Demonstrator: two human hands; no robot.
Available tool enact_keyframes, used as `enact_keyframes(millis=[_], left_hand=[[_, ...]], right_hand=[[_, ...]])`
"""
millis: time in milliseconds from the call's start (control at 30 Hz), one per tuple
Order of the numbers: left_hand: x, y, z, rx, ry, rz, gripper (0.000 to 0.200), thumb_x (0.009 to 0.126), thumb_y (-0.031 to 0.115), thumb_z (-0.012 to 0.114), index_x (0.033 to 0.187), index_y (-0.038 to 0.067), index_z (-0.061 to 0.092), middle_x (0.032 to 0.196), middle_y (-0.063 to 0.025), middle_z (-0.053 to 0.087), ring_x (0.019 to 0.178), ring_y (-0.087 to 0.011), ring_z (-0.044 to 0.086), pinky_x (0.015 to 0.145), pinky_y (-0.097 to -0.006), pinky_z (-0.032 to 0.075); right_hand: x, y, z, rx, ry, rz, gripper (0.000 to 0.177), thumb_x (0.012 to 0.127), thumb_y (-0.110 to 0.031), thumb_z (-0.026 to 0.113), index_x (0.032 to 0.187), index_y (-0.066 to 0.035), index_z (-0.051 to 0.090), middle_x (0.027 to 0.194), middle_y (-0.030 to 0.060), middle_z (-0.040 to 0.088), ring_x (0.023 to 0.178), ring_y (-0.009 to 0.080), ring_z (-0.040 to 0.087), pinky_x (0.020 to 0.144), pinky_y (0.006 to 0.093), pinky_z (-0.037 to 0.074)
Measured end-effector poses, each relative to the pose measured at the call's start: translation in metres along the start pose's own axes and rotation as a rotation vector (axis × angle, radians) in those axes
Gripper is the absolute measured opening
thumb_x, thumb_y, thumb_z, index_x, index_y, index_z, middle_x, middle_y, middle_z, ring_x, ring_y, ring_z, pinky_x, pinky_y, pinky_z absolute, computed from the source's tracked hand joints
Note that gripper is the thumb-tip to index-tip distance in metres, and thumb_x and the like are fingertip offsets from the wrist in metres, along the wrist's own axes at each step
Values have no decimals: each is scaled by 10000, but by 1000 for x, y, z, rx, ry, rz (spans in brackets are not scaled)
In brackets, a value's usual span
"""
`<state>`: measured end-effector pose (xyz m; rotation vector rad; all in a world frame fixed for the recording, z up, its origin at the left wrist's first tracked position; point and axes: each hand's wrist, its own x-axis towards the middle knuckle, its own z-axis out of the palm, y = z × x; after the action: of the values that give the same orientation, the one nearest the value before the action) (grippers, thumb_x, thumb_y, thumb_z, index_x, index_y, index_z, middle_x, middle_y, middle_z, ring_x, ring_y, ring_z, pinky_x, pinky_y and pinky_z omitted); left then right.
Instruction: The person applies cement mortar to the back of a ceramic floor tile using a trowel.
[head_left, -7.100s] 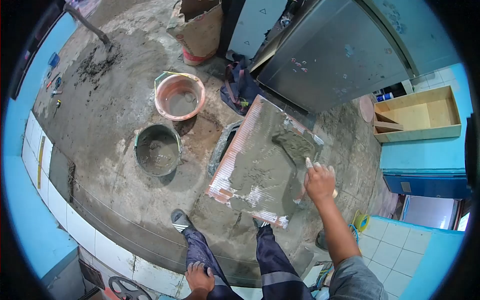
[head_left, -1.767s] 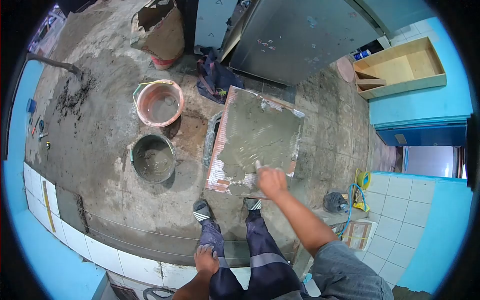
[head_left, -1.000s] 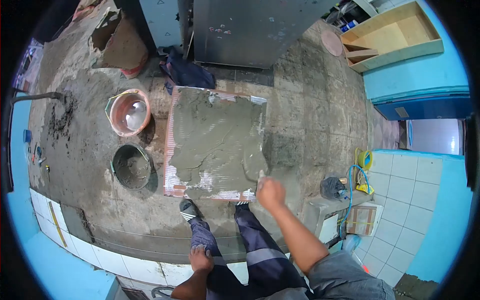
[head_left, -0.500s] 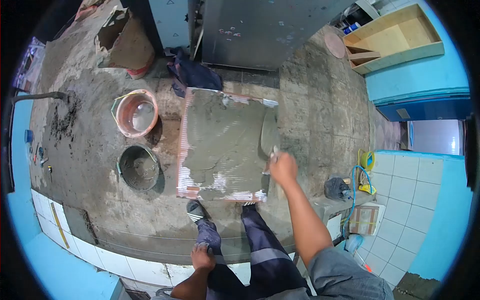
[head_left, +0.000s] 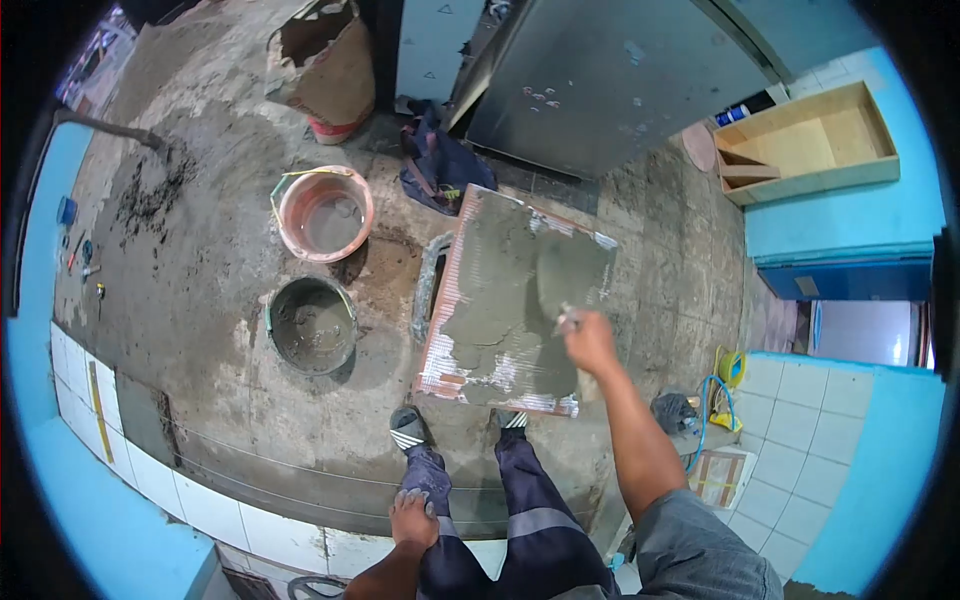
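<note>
A large square tile (head_left: 510, 300) lies back-up on the floor before my feet, coated with wet grey mortar, its white ribbed back showing along the near edge. My right hand (head_left: 590, 340) grips a trowel (head_left: 556, 285) whose blade rests on the mortar near the tile's right side. My left hand (head_left: 413, 520) lies flat on my left knee, fingers spread, holding nothing.
A grey bucket of mortar (head_left: 311, 325) and an orange bucket of water (head_left: 325, 212) stand left of the tile. A torn cement sack (head_left: 322, 65), a dark bag (head_left: 437, 165), a metal cabinet (head_left: 610, 80) and a wooden box (head_left: 815, 145) line the back. White tiles (head_left: 130, 440) edge the floor.
My right hand has drawn the trowel across the tile, from its near edge to its right side and then inward. My view has swung right. My left hand stays on the knee.
</note>
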<state>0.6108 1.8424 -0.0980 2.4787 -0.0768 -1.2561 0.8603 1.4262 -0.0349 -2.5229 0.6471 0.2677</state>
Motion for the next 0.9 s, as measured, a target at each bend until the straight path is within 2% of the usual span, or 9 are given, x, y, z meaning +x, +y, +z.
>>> enact_keyframes(millis=[67,167,333,400,500,600,700,767,900], left_hand=[[-3,-1,-5,-33,-19,-10,447,965,327,515,1341,94,581,1432,-113,542,1415,-327,381,1152,-492,297],[-6,-14,11,-19,22,9,436,969,319,510,1341,104,588,1441,-93,535,1421,-310,369,1150,-478,290],[-11,-10,25,-22,78,14,399,961,309,517,1296,126,631,1398,-54,570,1399,-272,386,1133,-457,296],[-12,-6,32,-32,113,11,387,953,302,527,1279,130,647,1382,-42,582,1388,-259,396,1126,-454,302],[-17,-1,40,-68,106,-5,386,954,302,530,1277,124,643,1394,-53,572,1388,-269,398,1132,-456,299],[-25,7,54,-96,105,-16,380,958,302,529,1272,120,640,1408,-68,564,1393,-288,402,1138,-462,299],[-28,17,68,-89,111,-35,376,955,293,532,1271,122,642,1400,-62,568,1384,-286,406,1131,-456,306],[-31,27,79,-77,115,-48,382,953,285,535,1280,119,640,1392,-51,569,1382,-281,399,1122,-448,309],[-30,57,90,-50,148,-92,378,955,265,524,1282,113,637,1381,-56,578,1374,-284,410,1113,-446,320]], right_hand=[[33,-8,-6,-28,38,73,235,888,-226,637,931,-15,731,934,281,689,910,439,681,814,522,532],[52,-38,23,-260,51,22,221,888,-214,619,911,-27,734,910,277,690,891,449,677,797,524,536],[-4,-46,68,-377,-159,-40,206,886,-196,592,911,-48,733,949,260,701,905,448,677,809,524,542],[-44,-51,52,-395,-283,-201,209,888,-193,592,925,-43,733,984,246,708,921,434,686,822,511,545],[-54,-14,19,-79,-267,-237,221,894,-198,593,922,-29,731,967,238,710,906,432,687,807,501,549],[-30,15,-8,-147,21,-109,238,901,-214,597,919,-20,734,921,240,708,869,429,689,777,505,551],[-19,32,11,-395,-20,-4,226,891,-213,609,892,-26,736,876,235,707,842,425,692,751,512,551],[-43,24,33,-448,-115,-48,226,885,-241,620,892,-49,737,795,233,687,760,432,678,715,513,541],[-104,23,38,-330,-361,-281,207,859,-220,617,850,-38,717,844,216,707,813,412,696,755,523,547]])
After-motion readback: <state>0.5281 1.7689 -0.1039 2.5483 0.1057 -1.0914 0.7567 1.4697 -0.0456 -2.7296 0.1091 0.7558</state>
